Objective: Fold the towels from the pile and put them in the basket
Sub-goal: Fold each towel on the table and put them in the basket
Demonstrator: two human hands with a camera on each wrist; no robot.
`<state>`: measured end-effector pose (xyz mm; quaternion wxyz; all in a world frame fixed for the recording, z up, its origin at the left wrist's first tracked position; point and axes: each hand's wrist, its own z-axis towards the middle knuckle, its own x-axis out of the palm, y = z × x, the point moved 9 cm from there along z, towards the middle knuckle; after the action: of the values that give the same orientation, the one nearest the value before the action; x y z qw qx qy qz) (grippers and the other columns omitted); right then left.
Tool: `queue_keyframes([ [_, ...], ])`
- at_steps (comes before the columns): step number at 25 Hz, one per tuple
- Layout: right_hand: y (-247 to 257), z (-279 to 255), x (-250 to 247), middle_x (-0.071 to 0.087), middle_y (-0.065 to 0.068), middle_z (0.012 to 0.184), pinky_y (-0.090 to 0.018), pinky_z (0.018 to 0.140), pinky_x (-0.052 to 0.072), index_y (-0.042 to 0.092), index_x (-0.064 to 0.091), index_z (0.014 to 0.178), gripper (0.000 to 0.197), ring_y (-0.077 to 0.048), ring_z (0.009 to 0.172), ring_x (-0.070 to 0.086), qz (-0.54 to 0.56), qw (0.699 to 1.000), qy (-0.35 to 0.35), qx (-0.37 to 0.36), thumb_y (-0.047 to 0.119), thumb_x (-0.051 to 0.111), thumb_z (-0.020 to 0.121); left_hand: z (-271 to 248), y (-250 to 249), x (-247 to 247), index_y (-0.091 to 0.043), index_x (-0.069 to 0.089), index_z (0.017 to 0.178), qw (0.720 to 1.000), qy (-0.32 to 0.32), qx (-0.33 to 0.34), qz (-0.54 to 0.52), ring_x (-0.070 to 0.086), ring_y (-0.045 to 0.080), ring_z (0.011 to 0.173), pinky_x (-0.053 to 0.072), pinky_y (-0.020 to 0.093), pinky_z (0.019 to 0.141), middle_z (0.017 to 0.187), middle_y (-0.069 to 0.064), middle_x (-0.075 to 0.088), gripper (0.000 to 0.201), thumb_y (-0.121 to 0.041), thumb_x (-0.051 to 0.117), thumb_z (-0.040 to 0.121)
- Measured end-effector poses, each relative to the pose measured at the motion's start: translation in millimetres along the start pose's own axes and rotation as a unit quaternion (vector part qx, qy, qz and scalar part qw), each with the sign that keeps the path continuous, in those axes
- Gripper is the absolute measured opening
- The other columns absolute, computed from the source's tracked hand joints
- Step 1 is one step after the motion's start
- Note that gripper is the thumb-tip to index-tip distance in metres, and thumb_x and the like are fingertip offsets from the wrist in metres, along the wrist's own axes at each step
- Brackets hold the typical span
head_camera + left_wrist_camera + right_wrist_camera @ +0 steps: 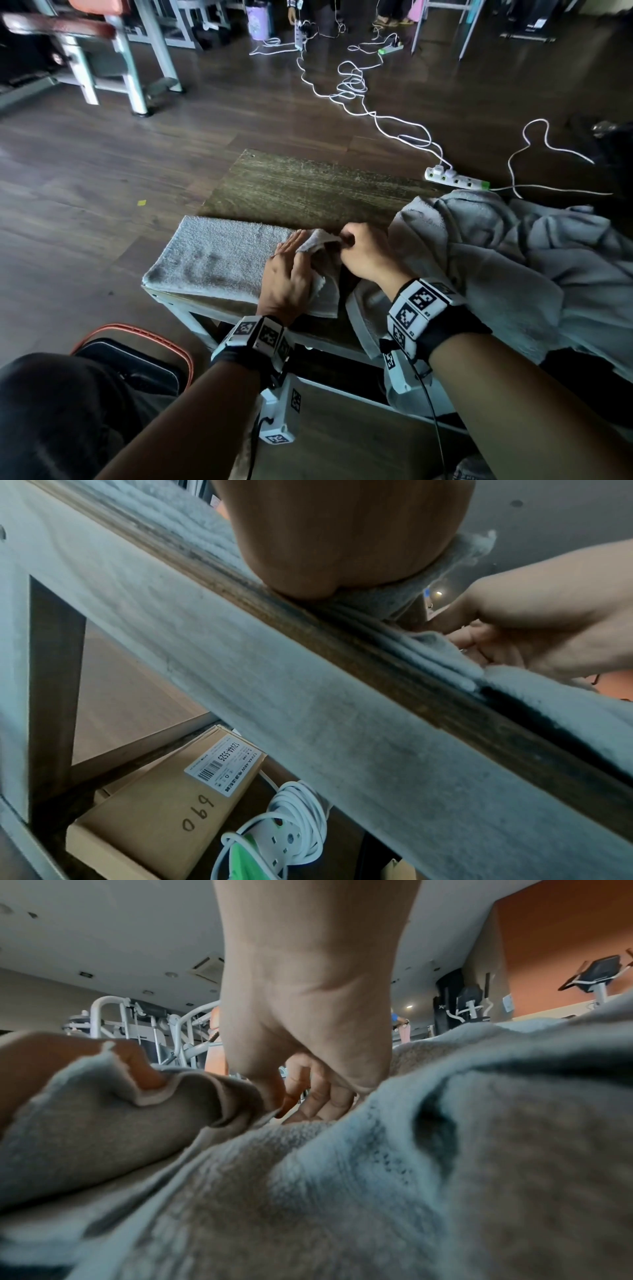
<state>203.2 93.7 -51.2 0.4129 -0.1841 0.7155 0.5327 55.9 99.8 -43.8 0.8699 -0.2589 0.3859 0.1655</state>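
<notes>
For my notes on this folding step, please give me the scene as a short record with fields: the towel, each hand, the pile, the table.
towel: grey towel lies flat on the table's left part, its right end lifted
left hand: left hand rests flat on the towel
right hand: right hand pinches the raised towel end
pile: unfolded grey towels heaped on the right
table: wooden table, far part bare

A grey towel [219,260] is lying flat on the table [308,185], L end hanging over the edge. L hand [286,277] is pressing it down; R hand [368,253] is pinching its raised end. Towel pile [513,260] is sitting just R. Orange-rimmed basket [137,346] is standing on the floor, lower L.
</notes>
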Motion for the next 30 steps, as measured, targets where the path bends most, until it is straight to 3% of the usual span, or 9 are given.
queue_keyframes([
  [3,-7.9,7.3,-4.6,0.070,-0.009,0.088,-0.030,0.073,0.048,0.017,0.065,0.084,0.011,-0.028,0.090,0.066,0.021,0.999,-0.013,0.029,0.020,0.055,0.088,0.0,12.3,6.3,0.010,0.062,0.118,0.999,0.016,-0.043,-0.026,0.059,0.038,0.118,0.050,0.044,0.097,0.128,0.025,0.060,0.045,-0.016,0.041,0.088],
  [7,1.2,-0.3,-10.1,0.065,0.001,0.081,-0.030,0.066,0.044,0.020,0.058,0.085,0.002,-0.025,0.082,0.061,-0.019,0.999,-0.038,0.006,0.022,0.057,0.084,0.6,6.1,4.5,0.011,0.063,0.114,1.000,-0.003,-0.001,-0.014,0.059,0.038,0.115,0.049,0.041,0.097,0.124,0.026,0.061,0.042,-0.013,0.045,0.085],
  [12,20.9,-14.9,-3.5,0.056,0.008,0.062,-0.025,0.049,0.030,0.020,0.054,0.067,0.021,-0.018,0.063,0.056,-0.103,0.991,-0.042,-0.068,0.038,0.063,0.073,2.9,6.3,5.7,0.005,0.065,0.114,0.999,0.000,-0.013,-0.040,0.058,0.031,0.114,0.048,0.040,0.096,0.122,0.020,0.064,0.039,-0.009,0.045,0.084],
  [16,24.8,-11.3,1.3,0.053,0.004,0.054,-0.022,0.044,0.028,0.017,0.058,0.064,0.030,-0.021,0.054,0.054,-0.113,0.990,-0.060,-0.051,0.043,0.059,0.078,4.5,9.6,11.5,0.001,0.062,0.121,0.997,0.034,-0.020,-0.069,0.057,0.033,0.122,0.046,0.044,0.100,0.130,0.018,0.061,0.042,0.000,0.052,0.081],
  [19,25.7,-5.2,-6.8,0.062,0.002,0.062,-0.025,0.051,0.038,0.016,0.057,0.064,0.018,-0.026,0.064,0.063,-0.091,0.993,-0.067,-0.035,0.027,0.057,0.079,6.0,1.6,6.4,-0.011,0.058,0.132,0.997,0.045,-0.019,-0.065,0.053,0.027,0.125,0.041,0.039,0.105,0.134,0.011,0.058,0.042,-0.012,0.046,0.092],
  [22,19.1,3.0,-32.8,0.071,0.007,0.077,-0.031,0.069,0.053,0.024,0.065,0.071,0.012,-0.022,0.078,0.066,-0.072,0.991,-0.108,-0.017,0.023,0.058,0.080,7.6,13.0,8.4,-0.007,0.064,0.120,0.981,0.046,-0.135,-0.130,0.050,0.021,0.121,0.036,0.038,0.106,0.126,0.010,0.063,0.053,-0.038,0.032,0.092],
  [25,11.9,7.5,-45.4,0.070,0.006,0.080,-0.033,0.066,0.056,0.025,0.067,0.078,0.012,-0.023,0.078,0.067,-0.090,0.987,-0.127,-0.038,0.018,0.057,0.081,4.6,14.2,12.6,-0.005,0.065,0.118,0.977,0.056,-0.156,-0.134,0.045,0.018,0.123,0.026,0.031,0.107,0.129,0.009,0.061,0.060,-0.044,0.028,0.090],
  [27,5.3,8.8,-43.2,0.069,0.009,0.077,-0.033,0.065,0.056,0.028,0.064,0.079,0.010,-0.019,0.076,0.067,-0.084,0.989,-0.110,-0.048,0.021,0.057,0.080,4.1,12.9,10.7,-0.004,0.064,0.119,0.976,0.051,-0.158,-0.143,0.041,0.014,0.121,0.025,0.031,0.107,0.129,0.012,0.060,0.061,-0.044,0.029,0.089],
  [30,-7.6,12.6,-21.7,0.067,0.015,0.081,-0.034,0.078,0.054,0.033,0.063,0.094,0.015,-0.012,0.080,0.065,-0.063,0.997,-0.027,-0.044,0.025,0.063,0.080,4.3,12.6,10.3,-0.005,0.064,0.120,0.976,0.057,-0.162,-0.134,0.038,0.015,0.123,0.022,0.031,0.107,0.132,0.015,0.057,0.059,-0.043,0.031,0.089],
])
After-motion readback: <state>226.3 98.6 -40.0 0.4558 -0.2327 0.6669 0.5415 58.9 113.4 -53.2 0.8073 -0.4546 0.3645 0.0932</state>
